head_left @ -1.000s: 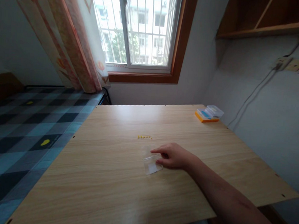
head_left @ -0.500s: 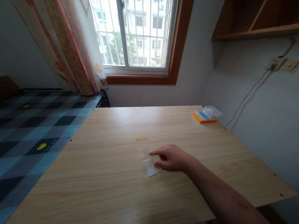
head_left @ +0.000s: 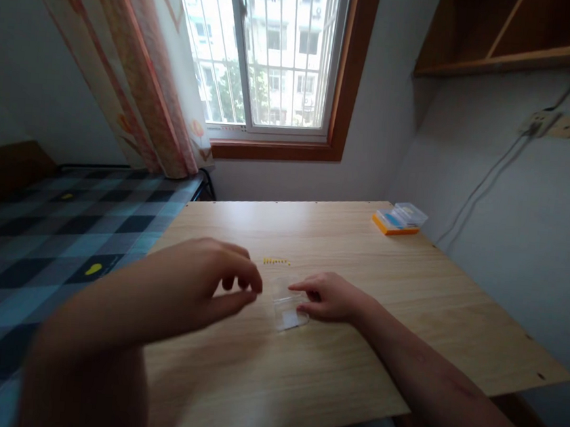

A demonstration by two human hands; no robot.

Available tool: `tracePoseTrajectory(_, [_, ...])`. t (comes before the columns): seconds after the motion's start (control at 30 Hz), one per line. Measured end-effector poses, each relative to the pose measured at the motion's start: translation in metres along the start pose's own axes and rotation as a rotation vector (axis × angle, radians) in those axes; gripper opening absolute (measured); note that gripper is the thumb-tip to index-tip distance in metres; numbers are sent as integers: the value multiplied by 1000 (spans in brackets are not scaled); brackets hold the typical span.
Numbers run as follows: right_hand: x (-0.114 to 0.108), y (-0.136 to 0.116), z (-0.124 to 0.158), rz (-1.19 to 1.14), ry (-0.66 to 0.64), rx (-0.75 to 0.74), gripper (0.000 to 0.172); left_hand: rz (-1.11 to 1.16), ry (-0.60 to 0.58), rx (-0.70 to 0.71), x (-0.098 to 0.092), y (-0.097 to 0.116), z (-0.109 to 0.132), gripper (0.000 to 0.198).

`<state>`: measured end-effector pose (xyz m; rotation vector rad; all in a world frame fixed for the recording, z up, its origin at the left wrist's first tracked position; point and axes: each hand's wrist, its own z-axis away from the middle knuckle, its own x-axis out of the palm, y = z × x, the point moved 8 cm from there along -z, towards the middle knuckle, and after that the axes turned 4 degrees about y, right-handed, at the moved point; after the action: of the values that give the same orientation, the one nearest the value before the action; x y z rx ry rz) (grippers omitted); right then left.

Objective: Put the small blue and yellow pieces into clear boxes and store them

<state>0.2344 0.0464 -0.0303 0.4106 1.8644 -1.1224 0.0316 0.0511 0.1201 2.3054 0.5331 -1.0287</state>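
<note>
A small clear plastic zip bag lies on the table with a white patch on its lower part. My right hand is on the bag from the right, index finger stretched over its upper part and thumb at its right edge; the other fingers are curled under. To the left of the bag, my left hand hovers above the table. Its fingers are bent, the thumb close to the fingertips, and nothing shows between them. Just beyond the bag, several tiny yellow pieces lie in a row.
The wooden table carries an orange-and-clear box at its far right corner. A bed with a checked cover adjoins on the left. A shelf and a cable are on the right wall.
My left hand has come into view from the lower left, stopping beside the bag. My right hand stays at the bag. The view has shifted slightly.
</note>
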Motion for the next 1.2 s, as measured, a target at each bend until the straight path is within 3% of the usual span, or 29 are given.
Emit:
tracePoseTrajectory(0.03, [0, 0, 0, -1, 1, 1, 48, -29, -306, -30, 24, -9, -8, 16])
tracePoseTrajectory(0.07, [0, 0, 0, -3, 0, 2, 47, -86, -469, -112, 38, -25, -14, 21])
tracePoseTrajectory(0.13, [1, 1, -1, -3, -3, 6, 46, -207, -630, -283, 61, -62, -24, 35])
tracePoseTrajectory(0.2, [1, 1, -1, 11, -3, 4, 47, -301, -669, -395, 84, -94, -27, 43])
tracePoseTrajectory(0.37, [2, 0, -1, 72, 2, -8, 49, -305, -547, -379, 124, -126, -11, 37])
tracePoseTrajectory(0.53, [4, -2, -1, 84, -8, -21, 48, -178, -297, -234, 134, -131, 2, 40])
tracePoseTrajectory(0.67, [4, -2, -1, 77, -16, -22, 48, -91, -149, -213, 141, -144, 8, 36])
tracePoseTrajectory(1.2, [4, -2, 0, 55, -26, -12, 47, -105, -99, -183, 147, -133, 4, 26])
